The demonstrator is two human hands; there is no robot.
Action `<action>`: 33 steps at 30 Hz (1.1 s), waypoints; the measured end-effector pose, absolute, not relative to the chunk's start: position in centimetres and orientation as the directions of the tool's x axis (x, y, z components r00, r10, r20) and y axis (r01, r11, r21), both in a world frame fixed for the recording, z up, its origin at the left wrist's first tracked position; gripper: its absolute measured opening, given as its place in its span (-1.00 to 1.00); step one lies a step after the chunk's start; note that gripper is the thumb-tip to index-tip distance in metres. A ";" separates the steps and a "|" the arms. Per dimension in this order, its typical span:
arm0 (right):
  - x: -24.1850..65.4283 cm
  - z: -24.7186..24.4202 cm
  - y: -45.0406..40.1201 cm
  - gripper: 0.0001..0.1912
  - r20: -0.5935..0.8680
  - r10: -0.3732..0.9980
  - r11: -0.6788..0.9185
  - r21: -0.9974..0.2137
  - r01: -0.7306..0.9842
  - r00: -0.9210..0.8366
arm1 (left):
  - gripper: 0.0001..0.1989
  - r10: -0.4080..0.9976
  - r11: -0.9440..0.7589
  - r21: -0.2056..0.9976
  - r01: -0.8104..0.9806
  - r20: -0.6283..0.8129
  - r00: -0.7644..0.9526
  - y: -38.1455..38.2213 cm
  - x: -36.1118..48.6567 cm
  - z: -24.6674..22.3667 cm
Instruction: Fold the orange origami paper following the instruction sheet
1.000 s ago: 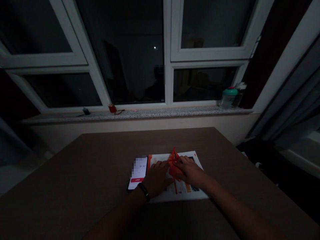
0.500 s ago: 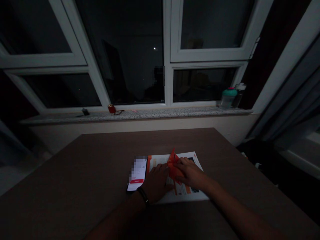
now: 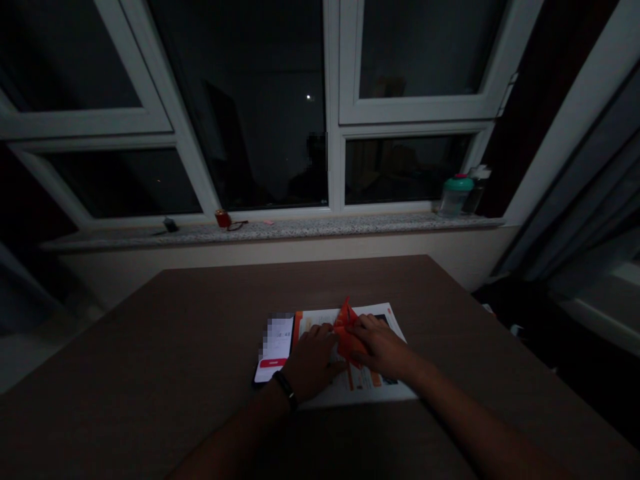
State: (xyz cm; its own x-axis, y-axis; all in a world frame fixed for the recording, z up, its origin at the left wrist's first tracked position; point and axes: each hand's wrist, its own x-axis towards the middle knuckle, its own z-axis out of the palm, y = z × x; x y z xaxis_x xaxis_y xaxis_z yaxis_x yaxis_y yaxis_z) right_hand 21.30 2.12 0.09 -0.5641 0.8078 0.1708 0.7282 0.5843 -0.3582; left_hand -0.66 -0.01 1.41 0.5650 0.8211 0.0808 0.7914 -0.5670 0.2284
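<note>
A folded sheet of red paper (image 3: 351, 343) lies on a printed booklet (image 3: 345, 400), with a pointed flap standing up at its far end. My left hand (image 3: 311, 363), with a dark band at the wrist, holds the left edge of the paper, its index fingertip at the edge and its thumb lower down. From the right, my right hand (image 3: 383, 347) holds the paper down, fingers over its upper right part and thumb near the lower edge. Part of the paper is hidden under the fingers.
A phone (image 3: 275, 347) with a lit screen lies against the booklet's left side on the brown table (image 3: 150, 373). On the stone windowsill (image 3: 310, 228) stand a green-lidded bottle (image 3: 456, 193), a clear bottle (image 3: 477, 190) and a small red jar (image 3: 223, 218). The room is dim.
Almost nothing differs. The fingers of my left hand have shifted very slightly at the paper's left edge; the red paper and my right hand stay in place.
</note>
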 end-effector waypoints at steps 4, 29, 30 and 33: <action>21.3 -0.1 2.2 -0.48 0.165 0.809 0.582 -0.356 0.731 -0.564 | -0.60 0.814 -0.577 0.229 0.784 0.082 0.575 -0.1 -0.6 1.6; 20.8 -0.4 2.5 -0.64 0.262 0.774 0.632 -0.266 0.728 -0.577 | -0.64 0.830 -0.554 0.253 0.793 0.092 0.551 -0.2 -0.1 1.7; 20.6 -0.3 2.4 -0.67 0.269 0.778 0.627 -0.262 0.734 -0.568 | -0.63 0.816 -0.573 0.259 0.778 0.087 0.572 -0.3 -0.1 1.7; 20.3 -0.4 2.5 -0.77 0.290 0.786 0.618 -0.319 0.719 -0.546 | -0.59 0.777 -0.619 0.270 0.738 0.070 0.626 -0.3 -0.2 1.7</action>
